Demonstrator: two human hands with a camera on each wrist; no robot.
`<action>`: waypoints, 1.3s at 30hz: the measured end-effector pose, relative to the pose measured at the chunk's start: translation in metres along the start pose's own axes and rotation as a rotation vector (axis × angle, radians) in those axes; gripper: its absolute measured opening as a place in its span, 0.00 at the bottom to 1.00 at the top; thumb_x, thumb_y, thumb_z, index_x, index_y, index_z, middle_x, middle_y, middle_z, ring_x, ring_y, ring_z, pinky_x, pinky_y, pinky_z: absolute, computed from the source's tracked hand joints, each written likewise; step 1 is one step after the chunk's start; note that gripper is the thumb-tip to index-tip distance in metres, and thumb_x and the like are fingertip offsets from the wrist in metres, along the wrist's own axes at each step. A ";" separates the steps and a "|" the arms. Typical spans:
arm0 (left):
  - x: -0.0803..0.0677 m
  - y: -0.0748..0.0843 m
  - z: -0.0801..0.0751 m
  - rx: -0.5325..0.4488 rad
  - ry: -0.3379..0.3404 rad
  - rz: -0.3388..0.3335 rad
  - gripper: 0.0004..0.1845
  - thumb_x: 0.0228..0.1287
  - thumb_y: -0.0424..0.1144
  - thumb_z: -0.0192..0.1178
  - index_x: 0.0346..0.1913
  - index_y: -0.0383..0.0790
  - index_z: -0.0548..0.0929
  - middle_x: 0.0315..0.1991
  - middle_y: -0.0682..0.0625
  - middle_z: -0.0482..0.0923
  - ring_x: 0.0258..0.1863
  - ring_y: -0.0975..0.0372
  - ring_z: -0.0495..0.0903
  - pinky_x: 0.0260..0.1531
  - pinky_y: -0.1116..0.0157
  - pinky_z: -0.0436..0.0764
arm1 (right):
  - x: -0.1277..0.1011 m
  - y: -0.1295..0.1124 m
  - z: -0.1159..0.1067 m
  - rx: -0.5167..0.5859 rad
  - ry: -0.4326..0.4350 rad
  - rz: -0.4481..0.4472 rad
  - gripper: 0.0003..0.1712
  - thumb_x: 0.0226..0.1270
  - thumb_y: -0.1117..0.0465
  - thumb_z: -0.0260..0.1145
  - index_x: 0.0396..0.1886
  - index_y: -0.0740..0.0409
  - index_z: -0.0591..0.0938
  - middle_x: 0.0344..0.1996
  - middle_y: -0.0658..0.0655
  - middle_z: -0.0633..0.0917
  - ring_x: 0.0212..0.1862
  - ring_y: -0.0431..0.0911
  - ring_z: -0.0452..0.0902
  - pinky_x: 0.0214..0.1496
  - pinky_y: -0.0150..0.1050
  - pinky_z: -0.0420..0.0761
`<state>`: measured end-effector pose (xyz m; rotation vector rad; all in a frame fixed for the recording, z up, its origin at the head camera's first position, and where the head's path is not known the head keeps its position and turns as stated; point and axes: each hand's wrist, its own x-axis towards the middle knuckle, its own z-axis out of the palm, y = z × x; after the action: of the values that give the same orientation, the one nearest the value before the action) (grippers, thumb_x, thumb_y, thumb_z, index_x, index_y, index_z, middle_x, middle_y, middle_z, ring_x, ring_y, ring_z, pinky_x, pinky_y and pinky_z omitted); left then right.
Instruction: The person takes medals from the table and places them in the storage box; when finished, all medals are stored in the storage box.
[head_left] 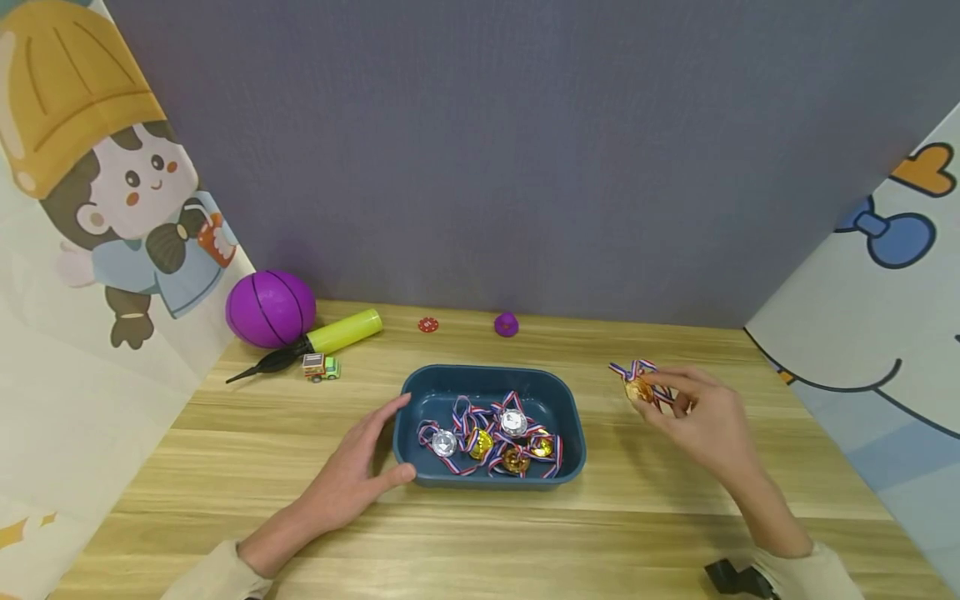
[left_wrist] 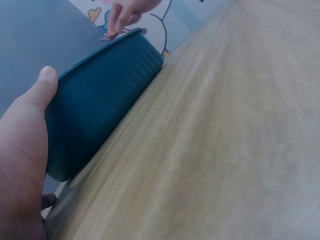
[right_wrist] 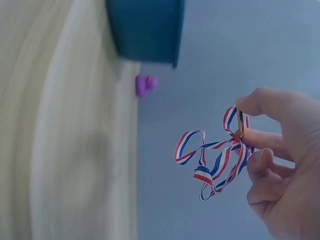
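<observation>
A dark blue rectangular bin (head_left: 495, 482) stands on the table. Inside it lie two silver medals (head_left: 513, 422), two gold medals (head_left: 480, 444) and a bronze-coloured medal (head_left: 516, 460), on tangled red, white and blue ribbons. My left hand (head_left: 345, 479) rests against the bin's left end, thumb and fingers spread toward its two corners. To the right of the bin, my right hand (head_left: 705, 425) pinches a gold-coloured medal (head_left: 638, 390) between thumb and fingers, raised above the table. Seen edge-on in the right wrist view, its striped ribbon (right_wrist: 220, 160) dangles in loops.
At the back left sit a purple ball (head_left: 272, 308), a yellow and black hand pump (head_left: 345, 332) and a small toy truck (head_left: 321, 367). A red poker chip (head_left: 428, 325) and a small purple object (head_left: 506, 324) lie near the grey back wall (head_left: 480, 167).
</observation>
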<state>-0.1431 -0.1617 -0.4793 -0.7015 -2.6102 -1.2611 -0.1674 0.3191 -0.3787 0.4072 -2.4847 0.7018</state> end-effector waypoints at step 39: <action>0.000 0.001 0.000 -0.006 -0.003 0.002 0.49 0.73 0.56 0.73 0.90 0.60 0.58 0.85 0.39 0.65 0.78 0.32 0.68 0.70 0.22 0.68 | 0.006 -0.135 0.106 0.442 -0.343 -0.147 0.18 0.59 0.63 0.88 0.50 0.56 0.95 0.53 0.52 0.90 0.23 0.30 0.69 0.23 0.30 0.75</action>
<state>-0.1428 -0.1613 -0.4785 -0.7077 -2.6080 -1.2691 -0.1596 0.1491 -0.3993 0.9315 -2.5596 1.2085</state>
